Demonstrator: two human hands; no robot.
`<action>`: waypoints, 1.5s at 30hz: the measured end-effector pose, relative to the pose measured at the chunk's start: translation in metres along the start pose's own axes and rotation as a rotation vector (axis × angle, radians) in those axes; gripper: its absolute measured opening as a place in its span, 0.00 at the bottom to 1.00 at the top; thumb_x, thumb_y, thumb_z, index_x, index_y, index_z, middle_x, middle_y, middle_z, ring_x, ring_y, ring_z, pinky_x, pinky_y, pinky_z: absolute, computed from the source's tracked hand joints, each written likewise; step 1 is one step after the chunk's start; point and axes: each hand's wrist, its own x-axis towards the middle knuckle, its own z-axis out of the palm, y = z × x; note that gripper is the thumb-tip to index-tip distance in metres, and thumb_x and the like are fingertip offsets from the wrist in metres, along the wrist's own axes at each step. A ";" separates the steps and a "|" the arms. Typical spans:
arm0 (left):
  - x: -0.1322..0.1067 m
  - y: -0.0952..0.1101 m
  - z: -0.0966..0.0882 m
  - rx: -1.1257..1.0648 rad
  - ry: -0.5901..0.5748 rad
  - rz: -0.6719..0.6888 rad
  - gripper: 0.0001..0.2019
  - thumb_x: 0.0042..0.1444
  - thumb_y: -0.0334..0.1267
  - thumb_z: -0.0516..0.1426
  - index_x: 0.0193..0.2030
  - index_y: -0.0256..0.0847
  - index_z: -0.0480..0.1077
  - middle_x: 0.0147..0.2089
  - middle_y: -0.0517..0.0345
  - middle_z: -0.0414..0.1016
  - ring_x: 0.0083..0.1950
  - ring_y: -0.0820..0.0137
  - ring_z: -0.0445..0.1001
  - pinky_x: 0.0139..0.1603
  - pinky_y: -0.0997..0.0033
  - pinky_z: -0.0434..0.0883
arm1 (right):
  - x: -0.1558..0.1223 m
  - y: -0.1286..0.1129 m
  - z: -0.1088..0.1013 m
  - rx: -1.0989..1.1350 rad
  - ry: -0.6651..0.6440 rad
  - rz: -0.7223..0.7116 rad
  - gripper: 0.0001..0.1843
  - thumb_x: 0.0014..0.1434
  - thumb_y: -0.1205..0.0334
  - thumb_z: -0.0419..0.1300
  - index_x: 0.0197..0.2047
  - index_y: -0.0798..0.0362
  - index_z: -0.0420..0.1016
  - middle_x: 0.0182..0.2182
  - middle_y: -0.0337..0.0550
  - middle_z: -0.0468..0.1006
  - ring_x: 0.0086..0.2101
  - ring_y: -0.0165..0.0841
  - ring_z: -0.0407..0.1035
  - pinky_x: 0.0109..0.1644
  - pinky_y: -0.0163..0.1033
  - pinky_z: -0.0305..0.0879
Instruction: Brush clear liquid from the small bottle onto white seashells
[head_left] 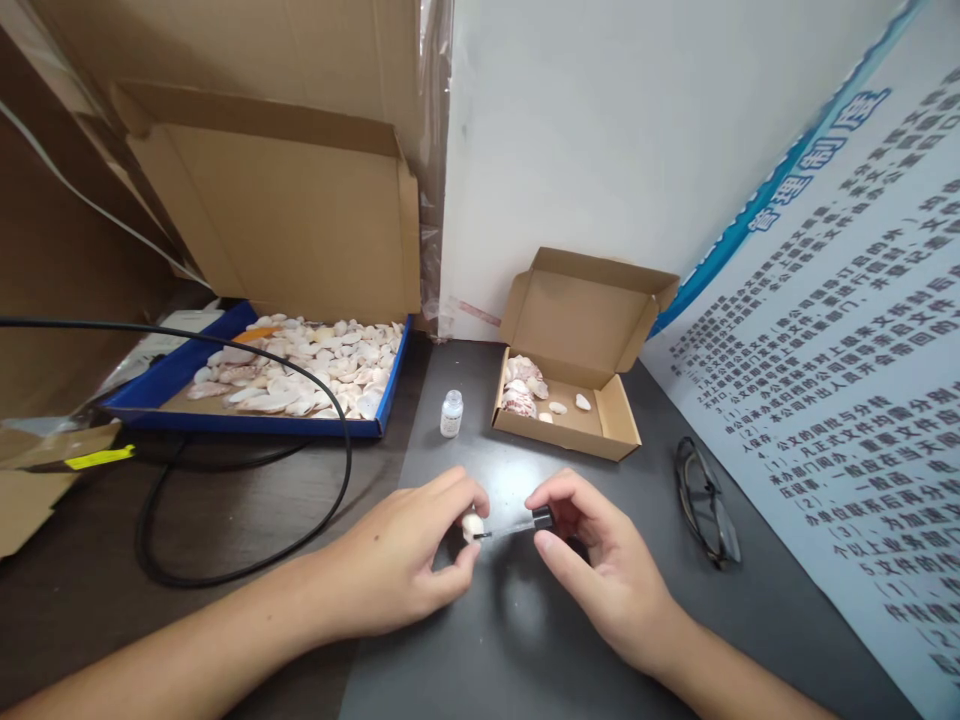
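- The left hand pinches a small pale shell between thumb and fingers, above the worktop.
- The right hand has its thumb and fingers closed around the black cap of a thin applicator, whose dark tip meets the shell's side facing the right hand.
- Beyond the hands, a small glass bottle stands upright and uncapped, near a lidded cardboard box, open, with several shells inside.
- Farther left, a blue-sided box holds many more shells.
- Dark-framed glasses lie to the right.
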 end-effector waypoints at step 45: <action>-0.001 0.000 0.000 -0.006 -0.011 -0.001 0.08 0.59 0.31 0.52 0.44 0.45 0.62 0.38 0.64 0.65 0.31 0.73 0.65 0.33 0.72 0.60 | 0.002 0.001 0.000 -0.008 0.011 0.033 0.05 0.60 0.65 0.56 0.40 0.49 0.70 0.31 0.38 0.67 0.29 0.32 0.63 0.32 0.37 0.62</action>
